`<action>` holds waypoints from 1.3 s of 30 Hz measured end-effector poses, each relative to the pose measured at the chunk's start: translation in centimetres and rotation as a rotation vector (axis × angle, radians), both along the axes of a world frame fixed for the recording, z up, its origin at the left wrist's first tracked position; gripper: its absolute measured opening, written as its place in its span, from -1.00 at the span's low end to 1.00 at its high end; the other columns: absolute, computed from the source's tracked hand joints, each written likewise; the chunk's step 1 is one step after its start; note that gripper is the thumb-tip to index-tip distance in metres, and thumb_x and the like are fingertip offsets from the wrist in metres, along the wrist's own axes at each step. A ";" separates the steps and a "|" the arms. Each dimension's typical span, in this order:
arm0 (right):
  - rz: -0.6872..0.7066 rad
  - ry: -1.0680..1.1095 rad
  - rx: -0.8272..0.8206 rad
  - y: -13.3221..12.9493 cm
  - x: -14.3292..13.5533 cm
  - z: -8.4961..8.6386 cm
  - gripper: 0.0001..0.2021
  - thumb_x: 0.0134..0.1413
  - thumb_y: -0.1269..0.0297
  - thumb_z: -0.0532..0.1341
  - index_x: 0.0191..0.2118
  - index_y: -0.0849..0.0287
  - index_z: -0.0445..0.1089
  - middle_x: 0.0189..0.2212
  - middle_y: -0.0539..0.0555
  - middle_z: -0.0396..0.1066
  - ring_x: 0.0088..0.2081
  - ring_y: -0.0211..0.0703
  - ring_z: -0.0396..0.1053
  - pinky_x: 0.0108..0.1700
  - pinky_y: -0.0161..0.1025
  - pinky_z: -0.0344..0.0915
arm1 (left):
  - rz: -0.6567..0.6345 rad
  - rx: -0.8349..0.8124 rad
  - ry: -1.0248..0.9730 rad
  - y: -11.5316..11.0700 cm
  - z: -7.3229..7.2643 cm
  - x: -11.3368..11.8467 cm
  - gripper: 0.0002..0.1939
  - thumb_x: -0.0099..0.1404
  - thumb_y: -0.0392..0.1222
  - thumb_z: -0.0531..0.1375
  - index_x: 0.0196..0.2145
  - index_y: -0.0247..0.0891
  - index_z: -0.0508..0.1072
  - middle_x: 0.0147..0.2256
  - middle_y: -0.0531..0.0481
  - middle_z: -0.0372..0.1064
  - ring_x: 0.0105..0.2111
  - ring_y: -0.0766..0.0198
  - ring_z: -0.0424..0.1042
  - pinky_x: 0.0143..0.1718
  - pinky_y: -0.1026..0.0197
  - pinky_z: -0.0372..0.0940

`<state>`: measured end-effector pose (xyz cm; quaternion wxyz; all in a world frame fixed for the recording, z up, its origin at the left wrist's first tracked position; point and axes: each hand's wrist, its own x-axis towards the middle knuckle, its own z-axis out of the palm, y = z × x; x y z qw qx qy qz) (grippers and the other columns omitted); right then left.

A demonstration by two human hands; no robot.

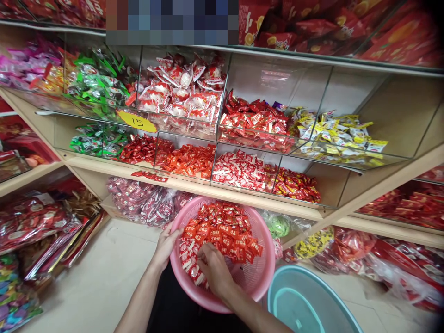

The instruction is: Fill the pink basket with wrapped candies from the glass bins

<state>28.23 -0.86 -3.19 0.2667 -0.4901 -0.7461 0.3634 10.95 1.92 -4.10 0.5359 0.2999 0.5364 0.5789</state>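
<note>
teal tub (308, 280), lower right | yellow tag (137, 121), marked 15 | multicoloured bag (19, 296), lower left

Head cam, single view, facing fwd & steeply down.
Worn on person's head, so POV is above the pink basket (268, 252), w/ L hand (169, 243) & R hand (213, 268) close to lens, approx. lower ctr. Beyond, at mid dist., view faces the candy shelves (194, 186) across upper half; these slope down to R, so framing's tilted.

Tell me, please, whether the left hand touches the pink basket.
Touching: the head view shows the left hand holding the pink basket at its rim.
</note>
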 end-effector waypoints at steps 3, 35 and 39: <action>-0.012 -0.046 0.005 0.0 -0.1 0.2 -0.79 -0.10 0.62 0.09 -0.48 0.12 0.19 -0.42 -0.03 0.30 -0.36 -0.22 0.29 -0.34 -0.32 0.17 | -0.005 -0.005 0.004 0.0 -0.1 -0.1 -0.34 -0.04 -0.01 0.32 0.02 -0.28 0.36 -0.17 -0.13 0.49 -0.25 0.08 0.48 -0.20 0.14 0.31; -0.494 -0.506 0.319 17.7 10.5 11.4 -0.87 0.04 0.36 0.12 -0.30 0.23 0.38 -0.32 0.23 0.43 -0.30 -0.04 0.39 -0.35 -0.25 0.12 | 0.029 -0.032 -0.012 0.0 0.5 -0.1 -0.33 -0.07 -0.08 0.33 0.04 -0.24 0.38 -0.17 -0.13 0.50 -0.21 0.03 0.48 -0.20 0.10 0.33; -0.483 -0.428 0.320 18.1 10.8 10.8 -0.90 0.02 0.37 0.14 -0.34 0.22 0.39 -0.36 0.16 0.45 -0.30 -0.10 0.38 -0.30 -0.28 0.13 | 0.021 -0.037 0.005 0.0 0.6 -0.1 -0.37 -0.05 -0.07 0.32 0.02 -0.25 0.39 -0.16 -0.14 0.50 -0.20 0.02 0.48 -0.19 0.09 0.32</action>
